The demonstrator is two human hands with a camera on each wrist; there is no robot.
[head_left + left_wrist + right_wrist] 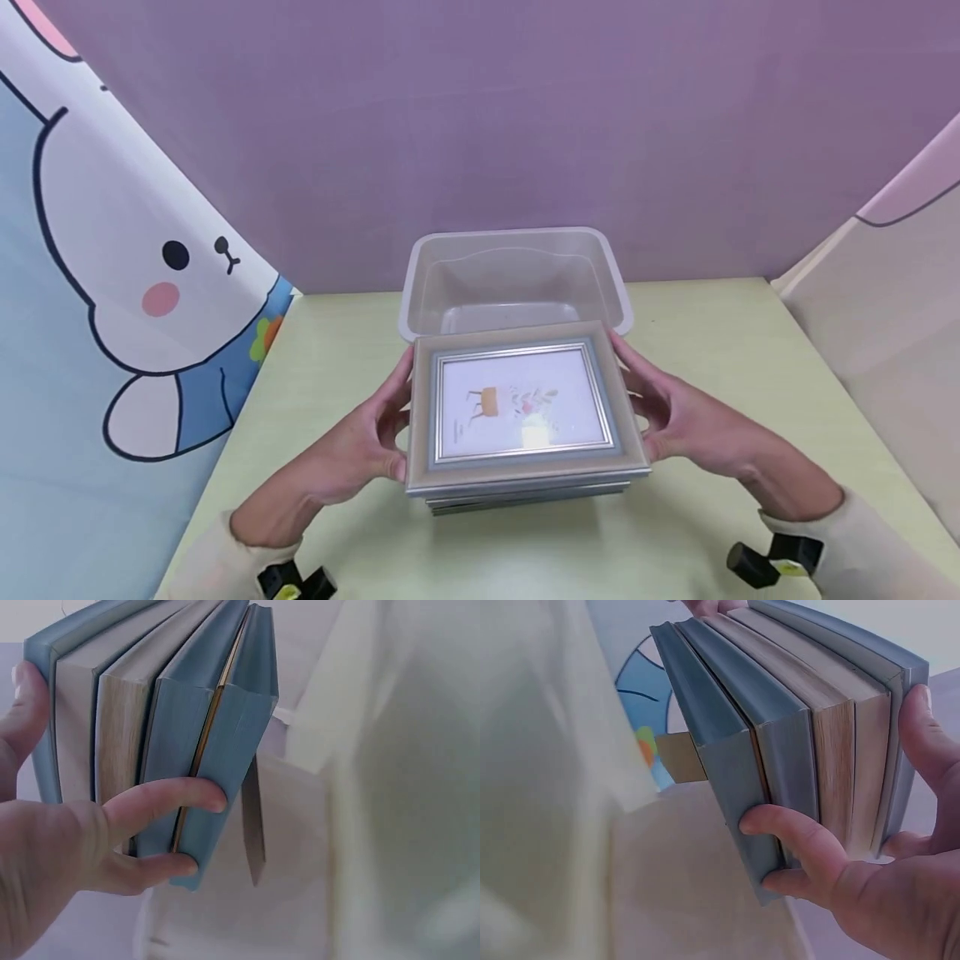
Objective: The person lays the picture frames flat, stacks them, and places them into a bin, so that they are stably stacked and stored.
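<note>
Both hands hold a stack of several picture frames [525, 473] between them, in front of the bin in the head view. The top frame is beige with a silver inner edge and a white print of a small chair and flowers. My left hand [352, 446] grips the stack's left side, its thumb by the near corner and its fingers spread along the edges. My right hand [693, 421] grips the right side the same way. The wrist views show blue, pale and wood-toned frame edges [120, 735], and a flat stand flap [253, 821] sticking out from the outermost blue frame.
Behind the stack stands a pale grey plastic bin [517, 236] on the light green table [705, 350]; the stack overlaps its near rim. A purple wall [525, 117] rises at the back, with a cartoon-printed cloth [142, 250] at left and a pale one [892, 308] at right.
</note>
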